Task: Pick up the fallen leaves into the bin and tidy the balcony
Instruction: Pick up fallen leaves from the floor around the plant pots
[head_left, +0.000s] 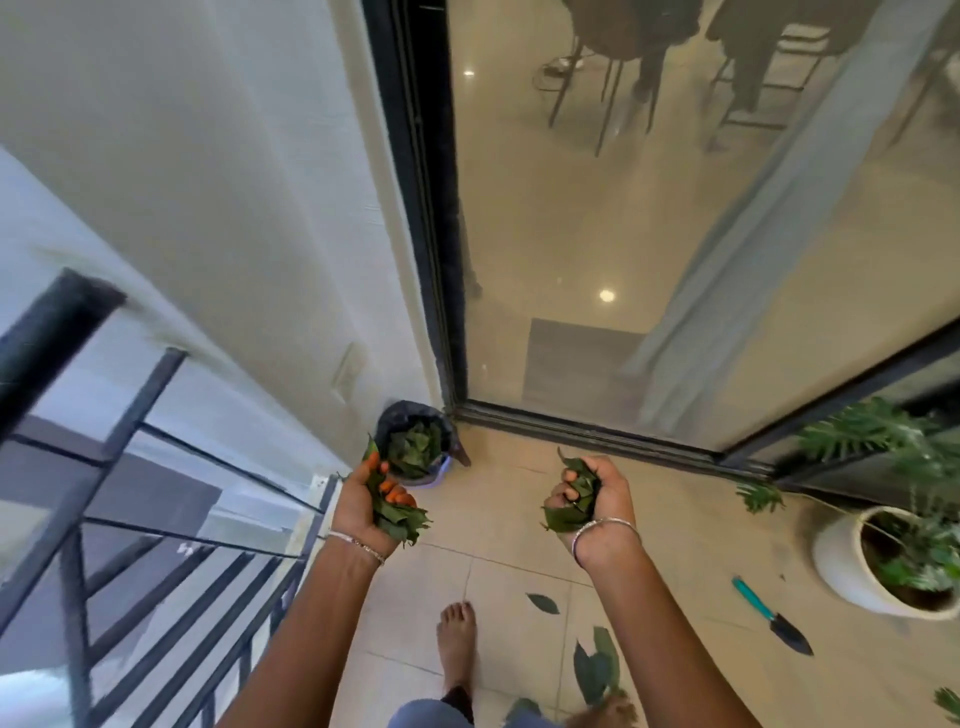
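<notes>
A small bin (388, 422) lined with a dark bag stands in the corner by the wall and the sliding door; green leaves (415, 447) lie inside it. My left hand (358, 506) is shut on a bunch of green leaves (400, 519), just in front of the bin. My right hand (605, 493) is shut on another bunch of leaves (571, 501), to the right of the bin and nearer to me. More fallen leaves (597, 665) lie on the tiled floor by my bare feet, and one leaf (543, 603) lies alone.
A black railing (156, 561) with glass runs along the left. The glass sliding door (623, 260) fills the far side. A white pot with a plant (852, 561) stands at the right, with a teal-handled trowel (774, 616) on the floor beside it.
</notes>
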